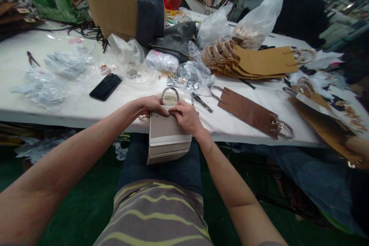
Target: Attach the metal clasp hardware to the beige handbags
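Observation:
A beige bag panel (170,130) with a looped, wrapped handle (169,91) hangs over the table's front edge above my lap. My left hand (155,105) pinches its top edge at the left, below the handle. Close beside it, my right hand (186,115) has its fingers pressed together on the same edge. Anything small between the fingertips is too small to make out. Right of the hands lie a dark tool (202,102) and a brown bag panel (249,112) with handles.
A black phone (105,87), plastic packets (69,63) and small gold parts (167,74) lie on the white table (86,117). Behind stands a cardboard box (115,9). Tan panels (265,59) are stacked back right. At far right, another person's hand (357,147) touches a tan panel.

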The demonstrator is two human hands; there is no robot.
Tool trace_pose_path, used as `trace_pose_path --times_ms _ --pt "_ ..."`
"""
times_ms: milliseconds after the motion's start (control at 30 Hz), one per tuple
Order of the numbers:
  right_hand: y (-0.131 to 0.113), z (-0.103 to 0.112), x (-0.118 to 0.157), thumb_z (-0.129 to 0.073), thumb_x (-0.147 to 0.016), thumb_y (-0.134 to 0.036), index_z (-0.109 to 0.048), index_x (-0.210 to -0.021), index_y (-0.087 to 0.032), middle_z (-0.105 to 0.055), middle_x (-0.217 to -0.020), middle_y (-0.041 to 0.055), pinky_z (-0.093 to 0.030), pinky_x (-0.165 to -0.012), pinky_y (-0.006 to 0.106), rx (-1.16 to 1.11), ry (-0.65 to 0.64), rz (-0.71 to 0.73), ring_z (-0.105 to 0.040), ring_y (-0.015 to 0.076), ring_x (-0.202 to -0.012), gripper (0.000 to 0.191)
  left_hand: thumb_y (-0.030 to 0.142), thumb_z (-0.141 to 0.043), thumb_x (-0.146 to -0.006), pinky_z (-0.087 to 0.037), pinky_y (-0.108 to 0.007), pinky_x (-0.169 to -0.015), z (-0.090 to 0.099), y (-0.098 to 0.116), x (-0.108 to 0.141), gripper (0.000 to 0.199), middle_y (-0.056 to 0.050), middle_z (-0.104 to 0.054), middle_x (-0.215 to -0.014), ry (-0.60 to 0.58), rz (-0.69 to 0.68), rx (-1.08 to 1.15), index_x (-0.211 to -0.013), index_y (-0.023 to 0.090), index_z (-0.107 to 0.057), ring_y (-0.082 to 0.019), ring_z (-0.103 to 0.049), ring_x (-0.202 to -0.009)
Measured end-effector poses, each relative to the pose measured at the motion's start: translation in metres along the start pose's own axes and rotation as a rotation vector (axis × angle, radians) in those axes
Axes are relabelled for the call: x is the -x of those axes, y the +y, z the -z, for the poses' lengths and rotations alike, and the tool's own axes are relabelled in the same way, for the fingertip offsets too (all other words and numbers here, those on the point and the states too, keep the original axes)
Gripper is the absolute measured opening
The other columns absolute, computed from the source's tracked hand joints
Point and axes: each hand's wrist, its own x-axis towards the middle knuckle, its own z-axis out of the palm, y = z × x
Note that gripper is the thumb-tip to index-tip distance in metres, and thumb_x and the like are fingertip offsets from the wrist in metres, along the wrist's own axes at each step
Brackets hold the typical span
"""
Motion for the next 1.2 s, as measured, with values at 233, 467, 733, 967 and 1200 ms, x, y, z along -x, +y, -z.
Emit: trace_pose_path --times_ms 233,467,733,967,1200 --pt "0.002 0.010 -0.004 -0.071 -0.100 -0.007 -0.088 -0.116 -0.025 -0.076 -0.109 0.0065 -0.055 -0.092 0.039 -0.004 -0.051 -0.035 -0.071 0.0245 -0.102 0.029 0.019 -0.101 -0.050 -0.064 -0.035 -0.070 -0.003 -0.002 0.001 0.044 -0.008 -0.082 -0.082 0.090 -0.028 -0.039 -0.090 0.018 -0.084 -0.031 -0.080 -0.081" --pt "0.009 0.014 -0.010 -0.093 -0.084 -0.017 -0.084 -0.123 -0.024 -0.066 -0.133 0.0116 -0.052 -0.119 0.052 0.045 0.042 -0.188 -0.066 0.0326 -0.128 0.041 0.019 -0.102 -0.050 -0.064 -0.033 -0.070 -0.006 0.001 0.009 0.045 -0.007 -0.081 -0.082 0.105 -0.042 -0.043 -0.091 0.018 -0.083 -0.028 -0.078 -0.078" --pt "0.012 0.019 -0.013 -0.085 -0.091 -0.015 -0.083 -0.124 -0.025 -0.080 -0.132 0.0061 -0.051 -0.122 0.049 -0.132 -0.113 -0.250 -0.072 0.0276 -0.129 0.035 0.018 -0.101 -0.050 -0.063 -0.031 -0.071 -0.008 -0.002 0.010 0.048 -0.007 -0.083 -0.089 0.069 -0.078 0.007 -0.095 0.016 -0.083 -0.025 -0.077 -0.079" --pt "0.005 0.014 -0.010 -0.081 -0.090 -0.011 -0.077 -0.123 -0.025 -0.079 -0.126 0.0054 -0.055 -0.110 0.043 -0.172 -0.024 -0.157 -0.072 0.0261 -0.118 0.036 0.023 -0.101 -0.057 -0.060 -0.028 -0.068 0.000 -0.019 0.007 0.046 -0.009 -0.083 -0.097 0.122 -0.190 -0.045 -0.099 0.014 -0.083 -0.023 -0.075 -0.080" --pt "0.005 0.012 -0.006 -0.084 -0.092 -0.014 -0.083 -0.097 -0.024 -0.074 -0.110 0.0055 -0.052 -0.105 0.043 -0.072 -0.006 -0.100 -0.070 0.0265 -0.112 0.011 0.025 -0.100 -0.059 -0.062 -0.030 -0.074 0.001 -0.023 0.006 0.050 -0.012 -0.084 -0.104 0.125 -0.214 -0.057 -0.104 0.012 -0.083 -0.025 -0.077 -0.088"
